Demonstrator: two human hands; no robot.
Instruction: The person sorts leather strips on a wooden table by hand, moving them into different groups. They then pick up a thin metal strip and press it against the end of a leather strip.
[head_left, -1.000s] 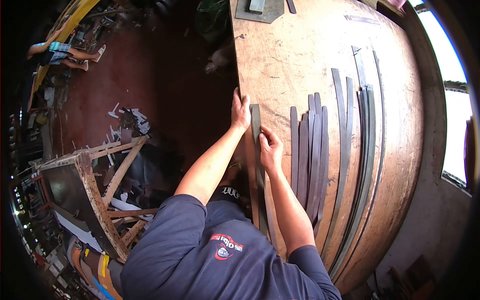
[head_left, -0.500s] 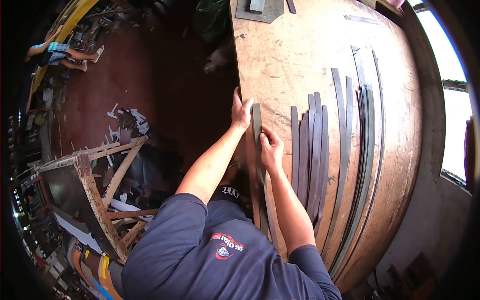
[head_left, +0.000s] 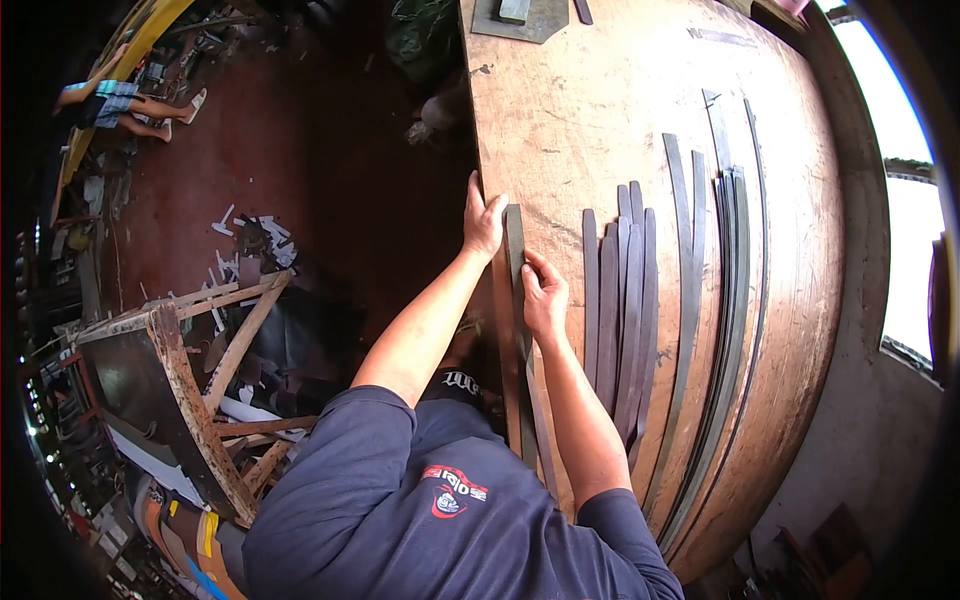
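A long dark strip (head_left: 515,300), flat and straight-sided, lies lengthwise along the left edge of the wooden tabletop (head_left: 560,120). Near its far end, my left hand (head_left: 483,228) grips the table edge, thumb on top beside the strip and fingers over the side, partly hidden. My right hand (head_left: 545,297) is closed in a pinch at the strip's right side, a little nearer to me. Whatever is between those fingertips is too small to make out. A thinner strip (head_left: 541,430) shows between the dark strip and my right forearm.
Several round-ended dark strips (head_left: 606,320) lie right of my right hand, with longer strips (head_left: 740,250) beyond. A metal plate (head_left: 545,22) sits at the far end. Left are a wooden frame (head_left: 180,375), white scraps (head_left: 270,235) on the floor and a person's legs (head_left: 150,115).
Both hands stay at nearly the same places on the strip and table edge. The view has shifted very slightly.
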